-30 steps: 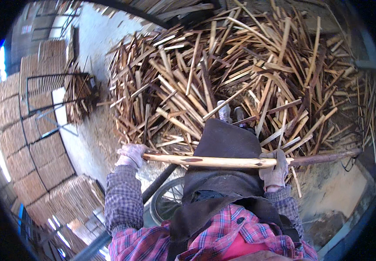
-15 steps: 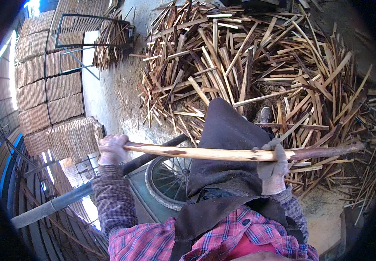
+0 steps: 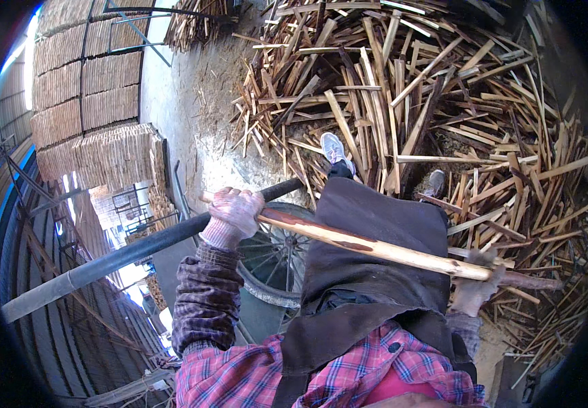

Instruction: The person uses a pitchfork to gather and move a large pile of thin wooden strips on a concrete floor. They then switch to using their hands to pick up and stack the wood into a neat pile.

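A long wooden pole, pale where its bark is gone and dark brown at the right end, lies slantwise across the front of my dark apron. My left hand, in a light work glove, is wrapped round it near the left end, and a short tip sticks out beyond the fist. Toward the dark end, my right hand grips the pole in a greyish glove, slightly blurred. Between the hands the pole slopes down to the right.
A large heap of split wood strips spreads ahead and to the right. Close by on the left are a spoked wheel and a thick dark metal bar. Strapped stacks of thin boards stand at the far left.
The pole has tilted, its left end now higher than its right. My left hand has moved right and my right hand right and down. A shoe has come into view ahead.
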A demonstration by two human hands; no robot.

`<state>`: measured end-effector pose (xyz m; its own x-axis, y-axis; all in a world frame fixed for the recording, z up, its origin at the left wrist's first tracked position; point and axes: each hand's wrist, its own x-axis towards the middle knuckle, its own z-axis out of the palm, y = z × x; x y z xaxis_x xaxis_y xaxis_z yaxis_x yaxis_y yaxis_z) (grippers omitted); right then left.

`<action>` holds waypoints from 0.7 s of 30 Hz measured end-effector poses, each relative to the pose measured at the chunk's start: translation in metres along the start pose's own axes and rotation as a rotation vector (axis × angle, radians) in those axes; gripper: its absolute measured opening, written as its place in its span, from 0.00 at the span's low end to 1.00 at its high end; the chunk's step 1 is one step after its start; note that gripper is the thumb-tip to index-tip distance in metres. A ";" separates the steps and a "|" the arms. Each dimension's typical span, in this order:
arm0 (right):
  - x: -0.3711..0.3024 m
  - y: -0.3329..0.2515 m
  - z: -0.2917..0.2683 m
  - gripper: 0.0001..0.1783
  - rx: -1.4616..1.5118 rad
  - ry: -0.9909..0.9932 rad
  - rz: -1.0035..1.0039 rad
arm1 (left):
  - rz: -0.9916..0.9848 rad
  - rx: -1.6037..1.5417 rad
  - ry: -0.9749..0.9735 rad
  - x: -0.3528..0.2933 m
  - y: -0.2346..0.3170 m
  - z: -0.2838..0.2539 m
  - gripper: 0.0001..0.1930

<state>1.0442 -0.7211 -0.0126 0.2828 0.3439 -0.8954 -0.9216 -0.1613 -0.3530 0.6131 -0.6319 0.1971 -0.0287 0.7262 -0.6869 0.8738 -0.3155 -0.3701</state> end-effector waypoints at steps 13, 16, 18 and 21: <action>0.030 0.024 -0.009 0.11 -0.207 -0.019 -0.076 | 0.116 -0.219 -0.452 0.070 -0.074 0.114 0.09; -0.016 0.064 0.054 0.10 -0.349 0.165 -0.263 | 0.147 -0.376 -0.233 0.084 -0.104 0.180 0.08; -0.018 0.084 0.072 0.11 -0.420 -0.003 -0.251 | 0.158 -0.404 -0.359 0.109 -0.139 0.198 0.10; -0.034 0.146 0.133 0.13 -0.398 -0.023 -0.309 | 0.115 -0.491 -0.323 0.141 -0.210 0.237 0.11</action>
<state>0.8641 -0.6336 0.0024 0.5163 0.4509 -0.7281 -0.6216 -0.3875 -0.6808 0.3102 -0.6076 0.0296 0.0003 0.4569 -0.8895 1.0000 -0.0059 -0.0026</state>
